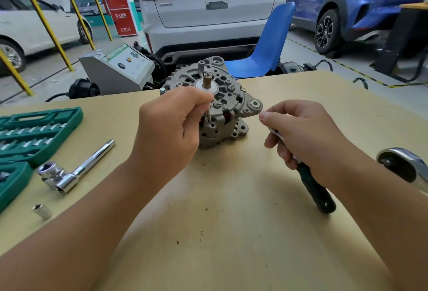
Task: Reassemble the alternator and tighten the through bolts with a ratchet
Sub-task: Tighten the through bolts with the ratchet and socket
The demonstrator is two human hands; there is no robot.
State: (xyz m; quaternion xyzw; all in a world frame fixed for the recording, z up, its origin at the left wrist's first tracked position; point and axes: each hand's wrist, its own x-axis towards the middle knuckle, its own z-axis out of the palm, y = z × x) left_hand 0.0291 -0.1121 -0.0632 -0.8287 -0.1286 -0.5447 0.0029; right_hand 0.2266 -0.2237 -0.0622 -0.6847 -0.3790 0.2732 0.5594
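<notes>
The left hand [169, 126] pinches a thin through bolt [208, 115] between curled fingers and thumb, holding it near-upright against the front of the alternator [222, 105], its lower end pointing at a hole in the housing. The right hand [303, 135] is wrapped round a ratchet [317, 188], fingers curled over the shank with the green-black handle sticking out towards the table edge; the head of the tool is hidden inside the fist, so whether a socket is fitted cannot be told.

The alternator stands on the tan table [231, 244] between the two hands, shaft end up, unclamped (so it looks free to tip or turn). The step in hand seems to be seating this bolt. It should go well if the bolt is kept in line with its hole and spun in by fingertip until the threads catch cleanly, before any ratchet touches it; the right hand might steady the casing meanwhile.

Further left lie a chrome socket handle [76, 170], a loose socket [42, 212] and the green socket case [34, 133].
</notes>
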